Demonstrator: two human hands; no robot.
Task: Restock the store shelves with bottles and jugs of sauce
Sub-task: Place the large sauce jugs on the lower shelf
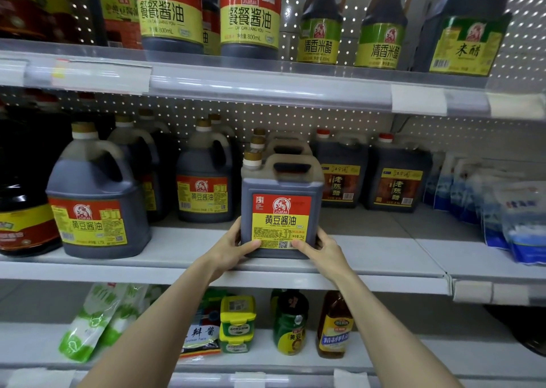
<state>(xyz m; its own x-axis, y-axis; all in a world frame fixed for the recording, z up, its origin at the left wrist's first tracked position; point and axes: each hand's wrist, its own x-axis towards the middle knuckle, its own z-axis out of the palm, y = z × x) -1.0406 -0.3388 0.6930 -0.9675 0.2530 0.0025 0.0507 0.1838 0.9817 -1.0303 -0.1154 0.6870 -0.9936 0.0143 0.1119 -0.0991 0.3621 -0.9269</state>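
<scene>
1. Dark-brown soy sauce fills the round jug (97,198) at the left of the middle shelf (384,251), its label turned to the near side. A second round jug (204,192) stands to its right and farther in.
2. On the person's left hand (233,245), the thumb lies across the bottom of the label and the fingers wrap round the lower left corner of the square jug (280,207).
3. This square jug sits near the front edge of the middle shelf, at the head of a row of like jugs (283,148) lined up behind it. I cannot tell whether its base rests on the shelf or hangs just off it.
4. It stands upright with its long axis vertical. The cap is at the top left, the handle runs across the top, and the red-and-yellow label faces the near side.
5. The right hand (322,248) mirrors the left, gripping the lower right corner with its thumb on the label.
6. The step looks like seating and facing this jug. Both hands should stay low and level, the base flat, and the push straight toward the far side until the jug closes up on the one behind. Any twist would turn the label off square.
7. The vinegar jugs (339,175) stand to the right and farther in, with bare shelf between them and the square jug.
</scene>
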